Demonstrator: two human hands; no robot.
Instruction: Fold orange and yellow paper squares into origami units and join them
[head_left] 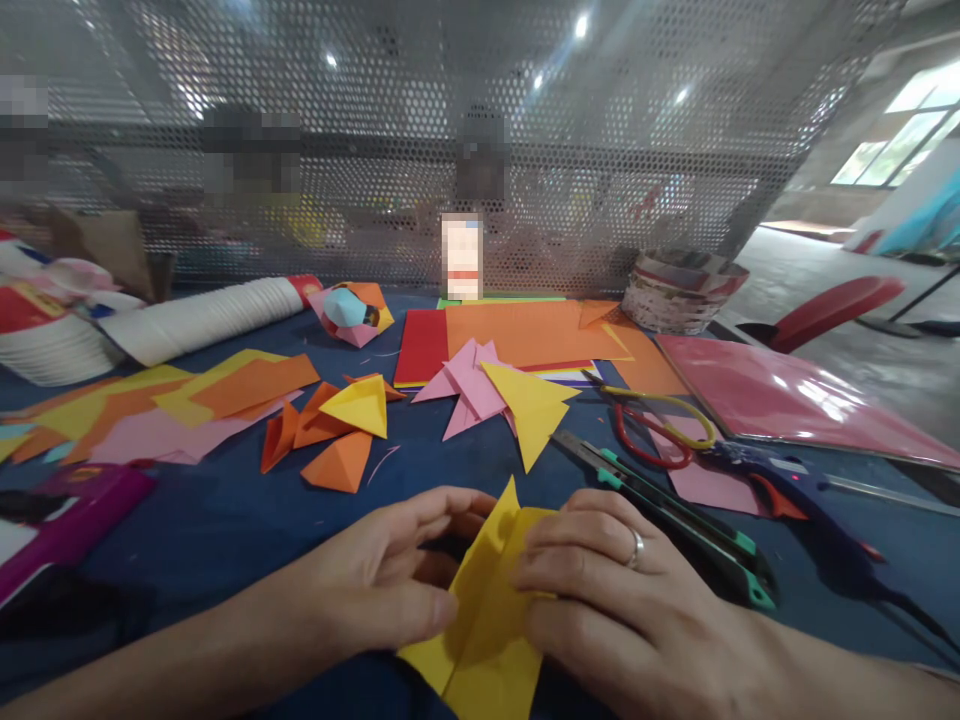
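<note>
A creased yellow paper (pixel 487 610) stands partly folded at the near edge of the view, a pointed tip upward. My left hand (pixel 405 575) grips its left side, thumb on the face and fingers behind. On the right side, my right hand (pixel 600 580), with a ring, presses its fingers on the paper. Beyond my hands lie a folded yellow piece (pixel 532 405) and pink folded pieces (pixel 472 380). Orange folded pieces (pixel 341 462) and a yellow one (pixel 360 405) are to their left.
A green and black cutter (pixel 675 515), scissors (pixel 660 430) and a glue gun (pixel 802 490) lie at the right. Orange sheets (pixel 517 335) are behind. Paper strips (pixel 217 390), stacked cups (pixel 217 320) and a purple object (pixel 82 520) occupy the left.
</note>
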